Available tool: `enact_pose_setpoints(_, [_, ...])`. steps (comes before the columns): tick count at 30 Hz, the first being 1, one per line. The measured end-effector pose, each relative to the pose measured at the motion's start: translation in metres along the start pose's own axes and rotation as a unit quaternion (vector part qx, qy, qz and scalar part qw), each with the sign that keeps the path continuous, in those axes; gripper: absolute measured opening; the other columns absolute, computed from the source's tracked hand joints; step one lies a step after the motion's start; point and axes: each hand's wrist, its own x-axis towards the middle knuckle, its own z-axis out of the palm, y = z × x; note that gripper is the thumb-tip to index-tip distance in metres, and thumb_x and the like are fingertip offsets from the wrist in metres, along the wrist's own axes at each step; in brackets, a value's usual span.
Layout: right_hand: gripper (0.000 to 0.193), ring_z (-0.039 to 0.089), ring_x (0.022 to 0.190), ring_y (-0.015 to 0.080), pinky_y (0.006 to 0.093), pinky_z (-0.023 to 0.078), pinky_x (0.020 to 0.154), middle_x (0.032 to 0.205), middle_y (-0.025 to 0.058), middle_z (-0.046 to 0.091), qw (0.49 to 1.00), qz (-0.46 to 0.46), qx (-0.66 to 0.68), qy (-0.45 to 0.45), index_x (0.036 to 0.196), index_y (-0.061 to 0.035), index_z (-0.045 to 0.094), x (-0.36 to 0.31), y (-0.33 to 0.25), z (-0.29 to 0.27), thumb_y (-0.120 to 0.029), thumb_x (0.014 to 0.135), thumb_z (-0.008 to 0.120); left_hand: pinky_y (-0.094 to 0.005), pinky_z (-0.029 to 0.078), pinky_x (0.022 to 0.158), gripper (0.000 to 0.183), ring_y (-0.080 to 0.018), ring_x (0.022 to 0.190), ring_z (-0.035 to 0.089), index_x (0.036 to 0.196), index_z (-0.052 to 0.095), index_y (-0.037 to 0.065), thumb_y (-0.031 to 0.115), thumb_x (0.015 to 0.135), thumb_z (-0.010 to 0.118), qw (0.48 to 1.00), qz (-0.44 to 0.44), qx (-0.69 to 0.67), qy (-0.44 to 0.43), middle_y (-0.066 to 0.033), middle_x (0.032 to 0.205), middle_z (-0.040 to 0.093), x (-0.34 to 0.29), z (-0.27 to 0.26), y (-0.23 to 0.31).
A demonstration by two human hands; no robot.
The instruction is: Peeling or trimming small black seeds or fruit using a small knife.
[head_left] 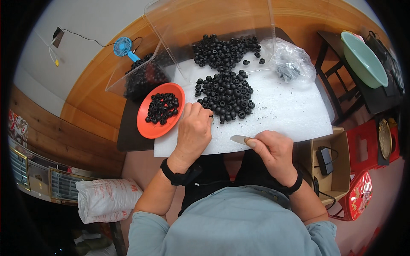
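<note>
My right hand (275,154) is closed around a small knife (238,139), its short pale blade pointing left over the white foam sheet (290,113). At the near left edge of the black part pile, my left hand (195,130) is pinched, with a bit of a black rounded part (211,115) showing at its fingertips. Most of that part is hidden by the fingers. The near pile of black rounded parts (228,94), many with a hole, lies just beyond both hands. Left of my left hand, an orange-red plate (149,131) holds several more of these parts.
A clear plastic panel (273,25) stands around a second heap of black parts (222,49). Another clear bin (115,83) of parts stands at the left, near a blue fan (123,46). A clear plastic bag (294,57) lies right; a cardboard box (341,170) sits below the table edge.
</note>
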Motion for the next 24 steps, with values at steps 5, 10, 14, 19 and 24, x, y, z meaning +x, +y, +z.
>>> enact_pose_setpoints(5, [0.026,0.054,0.052,0.0248,0.0377,0.040,0.050,0.060,0.0091,0.056,1.000,-0.014,-0.007,0.009,0.074,-0.0052,0.068,-0.001,0.002,0.001,-0.021,0.092,0.078,-0.0439,0.048,0.077,0.013,-0.0332,0.090,0.057,0.094,0.067,-0.001,-0.001,0.082,0.072,0.999,-0.006,0.039,-0.010,-0.0132,0.090,0.060,0.001,0.003,0.003])
enact_pose_setpoints(10, [0.027,0.054,0.052,0.0249,0.0380,0.040,0.051,0.059,0.0093,0.055,1.000,-0.023,-0.009,0.008,0.074,-0.0057,0.067,-0.001,0.001,0.001,-0.022,0.092,0.078,-0.0441,0.049,0.078,0.015,-0.0341,0.091,0.058,0.096,0.067,-0.002,-0.003,0.081,0.070,1.000,-0.015,0.010,-0.010,-0.0144,0.091,0.061,-0.009,-0.001,-0.006])
enact_pose_setpoints(14, [0.027,0.054,0.052,0.0247,0.0380,0.040,0.051,0.059,0.0091,0.055,0.999,-0.030,-0.029,0.015,0.074,-0.0058,0.067,-0.003,0.000,0.002,-0.022,0.092,0.078,-0.0442,0.049,0.078,0.015,-0.0339,0.090,0.058,0.095,0.067,-0.002,-0.005,0.080,0.069,1.000,-0.019,0.008,-0.004,-0.0144,0.089,0.061,-0.006,-0.002,0.000])
enact_pose_setpoints(19, [0.027,0.055,0.054,0.0250,0.0385,0.041,0.052,0.060,0.0089,0.056,0.999,-0.025,-0.022,0.007,0.074,-0.0062,0.066,-0.003,0.001,0.002,-0.023,0.092,0.078,-0.0441,0.049,0.079,0.016,-0.0346,0.091,0.056,0.097,0.067,-0.003,-0.004,0.081,0.070,0.998,-0.035,-0.057,-0.016,-0.0148,0.092,0.059,-0.014,-0.008,-0.003])
enact_pose_setpoints(24, [0.030,0.056,0.055,0.0251,0.0389,0.041,0.052,0.061,0.0075,0.054,0.992,-0.065,-0.108,0.014,0.073,-0.0072,0.062,-0.004,-0.004,0.008,-0.025,0.091,0.079,-0.0439,0.049,0.078,0.016,-0.0346,0.093,0.055,0.097,0.067,-0.003,-0.003,0.081,0.070,0.999,-0.002,-0.022,-0.035,-0.0151,0.094,0.058,-0.020,-0.011,0.011])
